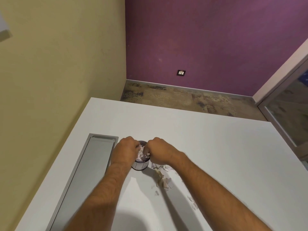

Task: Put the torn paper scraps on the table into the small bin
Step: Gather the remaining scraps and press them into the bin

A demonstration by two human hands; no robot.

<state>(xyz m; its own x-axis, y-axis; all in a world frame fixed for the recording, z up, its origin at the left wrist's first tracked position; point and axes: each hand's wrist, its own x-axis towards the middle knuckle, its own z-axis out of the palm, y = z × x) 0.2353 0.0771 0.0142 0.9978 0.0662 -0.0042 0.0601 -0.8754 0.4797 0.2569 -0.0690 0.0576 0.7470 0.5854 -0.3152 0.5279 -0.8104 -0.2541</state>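
Note:
A small round bin (140,165) with a dark rim stands on the white table (208,139), filled with pale paper scraps. My left hand (126,148) curls over the bin's left rim, and my right hand (159,150) curls over its right rim. The fingers of both hands press down among the scraps at the bin's mouth, and what each one grips is hidden. More torn scraps (164,181) lie on the table just right of the bin, under my right forearm. A few scraps (193,203) lie farther toward the near right.
A long grey metal cable flap (93,164) is set into the table to the left of the bin. The table's far edge drops to a mottled floor (191,99). A yellow wall runs along the left and a glass door (290,105) stands at the right.

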